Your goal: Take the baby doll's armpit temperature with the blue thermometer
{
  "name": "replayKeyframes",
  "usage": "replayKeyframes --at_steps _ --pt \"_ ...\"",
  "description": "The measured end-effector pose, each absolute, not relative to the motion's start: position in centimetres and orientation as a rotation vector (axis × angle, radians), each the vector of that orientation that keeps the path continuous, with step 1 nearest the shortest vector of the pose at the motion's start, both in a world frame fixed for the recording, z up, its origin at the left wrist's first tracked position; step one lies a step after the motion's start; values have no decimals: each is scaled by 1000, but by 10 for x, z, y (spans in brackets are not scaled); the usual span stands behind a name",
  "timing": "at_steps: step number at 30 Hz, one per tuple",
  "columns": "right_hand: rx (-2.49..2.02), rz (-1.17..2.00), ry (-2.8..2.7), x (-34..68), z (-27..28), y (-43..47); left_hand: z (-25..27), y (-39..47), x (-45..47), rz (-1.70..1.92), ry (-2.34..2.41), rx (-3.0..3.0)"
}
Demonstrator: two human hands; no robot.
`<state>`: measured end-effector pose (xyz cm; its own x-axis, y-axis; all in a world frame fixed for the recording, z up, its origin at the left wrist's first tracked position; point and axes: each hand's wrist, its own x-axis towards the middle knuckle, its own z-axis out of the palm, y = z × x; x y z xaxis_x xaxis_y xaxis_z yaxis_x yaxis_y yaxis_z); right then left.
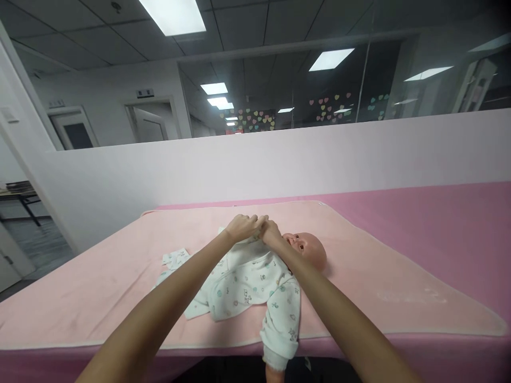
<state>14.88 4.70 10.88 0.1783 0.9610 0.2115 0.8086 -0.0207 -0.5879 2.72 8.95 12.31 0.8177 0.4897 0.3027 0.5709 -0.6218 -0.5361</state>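
Note:
A baby doll point(311, 250) lies on its back with its head to the right. It wears a white baby shirt point(239, 292) with a small print, spread loosely around its body. My left hand point(242, 227) and my right hand point(270, 233) meet over the doll's far side, fingers curled and closed close together. White cloth of the shirt shows just beneath them, though the exact spot they pinch is mostly hidden by the fingers. The near sleeve point(281, 319) covers the doll's arm, which hangs past the table's front edge. White printed pants point(175, 259) show at the left behind my left forearm.
Beneath the doll is a peach blanket point(359, 298) on a pink-covered table point(439, 229). A low white wall point(279, 165) with glass above it runs behind. To the left, a desk point(24, 198) stands on the floor beyond.

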Motion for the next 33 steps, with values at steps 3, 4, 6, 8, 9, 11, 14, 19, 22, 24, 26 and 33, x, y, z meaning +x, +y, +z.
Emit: replayKeyframes --at_steps 3,4,6,8,9,11,14,19,22,24,26,33 --pt "-1866 361 -1670 159 119 45 125 90 22 -121 -755 -2253" --pt "-1868 368 -1673 164 124 43 127 91 20 -117 -762 -2240" --pt "-1867 359 -1667 175 135 37 131 92 18 -111 -775 -2229" --pt "-1846 294 -1655 182 143 32 135 93 19 -117 -787 -2220" --pt "-1833 246 -1651 183 145 32 136 92 21 -126 -787 -2215" --pt "-1825 163 -1664 179 140 36 138 91 26 -145 -760 -2208" --pt "-1911 172 -1714 166 117 53 141 88 33 -141 -658 -2205" --pt "-2003 239 -1755 154 84 80 137 82 33 -43 -552 -2229" --pt "-1992 165 -1802 159 90 78 133 77 27 -57 -601 -2243" --pt "-1962 91 -1836 163 99 71 134 76 20 -66 -663 -2245" --pt "-1921 9 -1882 168 109 62 140 77 11 -55 -742 -2239" --pt "-1580 -262 -2050 193 110 38 173 71 -38 8 -1120 -2283"
